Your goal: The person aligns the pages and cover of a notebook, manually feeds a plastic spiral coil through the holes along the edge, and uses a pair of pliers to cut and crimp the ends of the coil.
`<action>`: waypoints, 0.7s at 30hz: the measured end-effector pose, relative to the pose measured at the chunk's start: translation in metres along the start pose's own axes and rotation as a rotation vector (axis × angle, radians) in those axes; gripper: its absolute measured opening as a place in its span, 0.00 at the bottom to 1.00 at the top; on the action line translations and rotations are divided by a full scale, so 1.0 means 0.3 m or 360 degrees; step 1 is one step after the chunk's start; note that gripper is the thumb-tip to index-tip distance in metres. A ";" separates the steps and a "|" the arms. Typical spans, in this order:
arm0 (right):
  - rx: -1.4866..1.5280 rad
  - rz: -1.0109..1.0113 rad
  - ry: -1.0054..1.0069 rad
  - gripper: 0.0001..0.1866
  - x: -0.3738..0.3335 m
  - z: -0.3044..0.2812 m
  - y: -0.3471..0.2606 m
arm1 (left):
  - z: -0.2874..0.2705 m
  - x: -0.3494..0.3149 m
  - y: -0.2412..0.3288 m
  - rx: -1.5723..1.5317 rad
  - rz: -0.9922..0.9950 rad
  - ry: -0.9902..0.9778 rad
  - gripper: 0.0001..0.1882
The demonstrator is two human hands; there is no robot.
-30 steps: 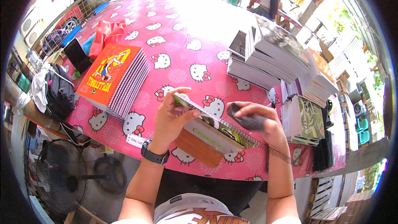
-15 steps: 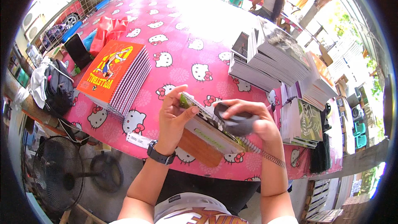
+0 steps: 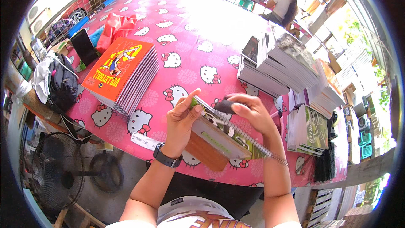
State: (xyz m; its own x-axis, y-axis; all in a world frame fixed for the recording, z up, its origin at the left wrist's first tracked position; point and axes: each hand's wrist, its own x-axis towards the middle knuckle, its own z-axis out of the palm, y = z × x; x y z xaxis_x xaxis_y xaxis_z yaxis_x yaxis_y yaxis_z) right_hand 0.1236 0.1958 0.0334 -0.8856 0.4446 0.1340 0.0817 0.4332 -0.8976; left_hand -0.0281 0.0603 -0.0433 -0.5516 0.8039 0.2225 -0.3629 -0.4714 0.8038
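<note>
My left hand [image 3: 183, 122] pinches the left end of a green, black and white notebook [image 3: 241, 136] between thumb and fingers. A metal spiral wire [image 3: 249, 136] runs along the notebook's upper edge, and its loose end hangs past the right end, across my right forearm. My right hand [image 3: 252, 112] is closed round a dark rounded object [image 3: 223, 106], mostly hidden by the fingers, just above the wire. Below the notebook are a greyish bar with a green label [image 3: 215, 141] and a brown wooden block [image 3: 206, 150] on the pink table.
A stack of orange spiral notebooks [image 3: 120, 69] stands at left, by a black bag [image 3: 61, 80] and red plastic [image 3: 116, 29]. Piles of unbound notebooks [image 3: 291, 55] and green ones [image 3: 314, 128] fill the right, near black coils [image 3: 325, 162]. A fan [image 3: 61, 179] stands lower left. Another person [image 3: 282, 6] sits beyond.
My right hand has moved up and left with the dark object, along the wire. The wire now follows more of the notebook's edge, with a shorter loose tail. The view has shifted slightly.
</note>
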 end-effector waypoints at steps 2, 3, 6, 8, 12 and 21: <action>0.0294 0.0112 0.0049 0.23 -0.011 -0.020 0.024 | 0.007 0.008 0.008 -0.0036 0.0050 -0.0004 0.22; 0.0853 -0.0195 0.0039 0.19 -0.021 0.017 -0.018 | 0.006 -0.001 0.008 0.0030 0.0001 0.0021 0.22; 0.0103 -0.0024 -0.0053 0.21 0.025 0.010 -0.006 | 0.006 0.004 0.008 0.0047 -0.0058 0.0062 0.22; 0.0292 0.0064 0.0102 0.18 0.027 0.008 0.018 | 0.009 0.004 0.006 0.0003 -0.0070 0.0061 0.22; 0.0463 -0.0085 -0.0105 0.18 0.049 0.037 -0.020 | 0.014 0.006 0.006 -0.0007 0.0008 0.0055 0.20; -0.0376 0.0100 0.0113 0.29 0.056 -0.008 0.132 | -0.006 0.020 0.001 0.0059 0.0068 -0.0019 0.16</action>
State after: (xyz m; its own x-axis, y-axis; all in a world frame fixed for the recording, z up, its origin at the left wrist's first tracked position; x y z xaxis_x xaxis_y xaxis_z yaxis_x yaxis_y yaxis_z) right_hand 0.1130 0.2223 0.0011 -0.8419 0.5266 0.1179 0.2474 0.5707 -0.7830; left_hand -0.0327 0.0643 -0.0426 -0.5570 0.7877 0.2632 -0.3112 -0.4917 0.8132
